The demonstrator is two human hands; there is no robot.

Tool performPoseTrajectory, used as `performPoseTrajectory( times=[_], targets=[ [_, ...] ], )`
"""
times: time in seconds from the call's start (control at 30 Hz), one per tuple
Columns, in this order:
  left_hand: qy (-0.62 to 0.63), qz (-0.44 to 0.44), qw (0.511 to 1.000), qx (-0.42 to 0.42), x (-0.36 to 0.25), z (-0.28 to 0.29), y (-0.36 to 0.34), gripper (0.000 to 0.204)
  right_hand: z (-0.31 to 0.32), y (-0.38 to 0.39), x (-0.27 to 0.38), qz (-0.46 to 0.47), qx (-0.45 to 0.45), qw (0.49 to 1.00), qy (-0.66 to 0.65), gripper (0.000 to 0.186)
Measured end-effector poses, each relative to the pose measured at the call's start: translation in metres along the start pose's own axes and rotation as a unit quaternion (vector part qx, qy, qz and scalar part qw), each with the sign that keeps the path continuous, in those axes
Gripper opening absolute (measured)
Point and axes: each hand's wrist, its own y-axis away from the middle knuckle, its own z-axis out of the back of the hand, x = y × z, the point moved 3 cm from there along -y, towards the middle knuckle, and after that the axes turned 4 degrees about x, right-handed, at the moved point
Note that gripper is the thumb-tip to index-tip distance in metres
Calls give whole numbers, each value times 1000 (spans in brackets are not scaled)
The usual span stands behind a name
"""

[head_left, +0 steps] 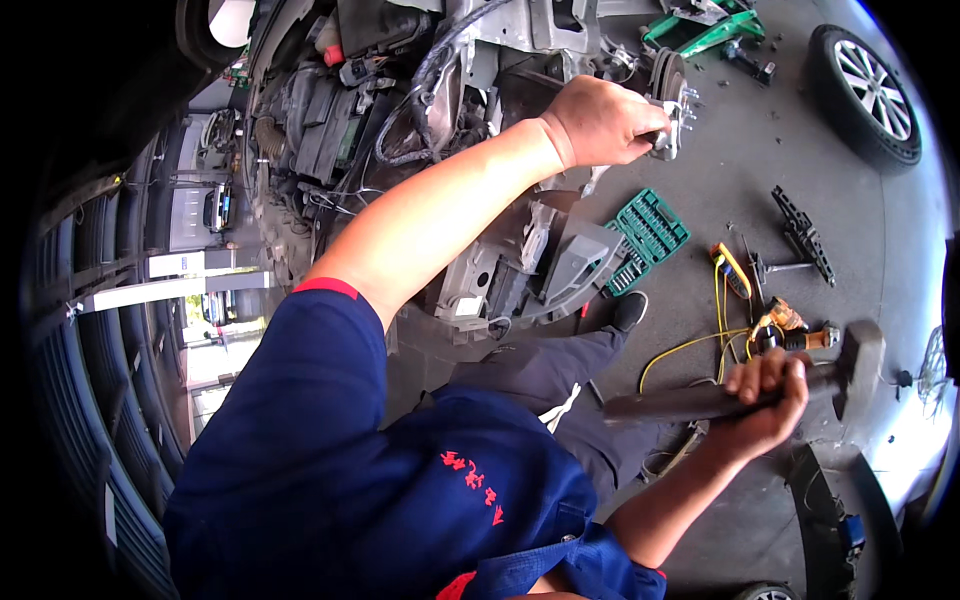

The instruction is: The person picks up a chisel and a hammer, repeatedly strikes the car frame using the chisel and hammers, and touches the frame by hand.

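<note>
My left hand [605,120] is stretched out to the brake disc [668,75] of a stripped car front. Its fingers are closed round a small dark piece whose end shows beside the thumb; the rest is hidden, so I cannot tell its kind. Right by the fingers are the metal hub parts with wheel studs [688,105]. Lower on the right, my right hand [765,405] grips a hammer [858,375] by its dark handle, close below the big metal head. The hammer is held apart from the disc, its handle end pointing left.
An open green socket case [652,228] lies on the floor, with a yellow meter [735,270] and its yellow cable to the right. Beyond are a black jack [805,235], a wheel [865,95] and a green floor jack [715,35]. The engine bay [320,120] fills the upper left.
</note>
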Motion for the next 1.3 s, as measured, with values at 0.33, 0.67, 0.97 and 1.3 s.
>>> performPoseTrajectory(
  times=[0.33,0.67,0.97,1.3],
  targets=[
    [29,-20,999,17,-1,-11,-6,26,-104,-19,-115,-168,119,963,172,22],
    [7,-18,1000,4,3,-1,12,26,-54,14,56,268,-91,958,53,41],
    [-23,27,999,27,-1,-5,11,21,-56,22,-70,-106,-18,972,207,22],
    [11,24,999,-25,4,4,-1,19,0,31,-12,-55,-74,980,178,16]
  ],
)
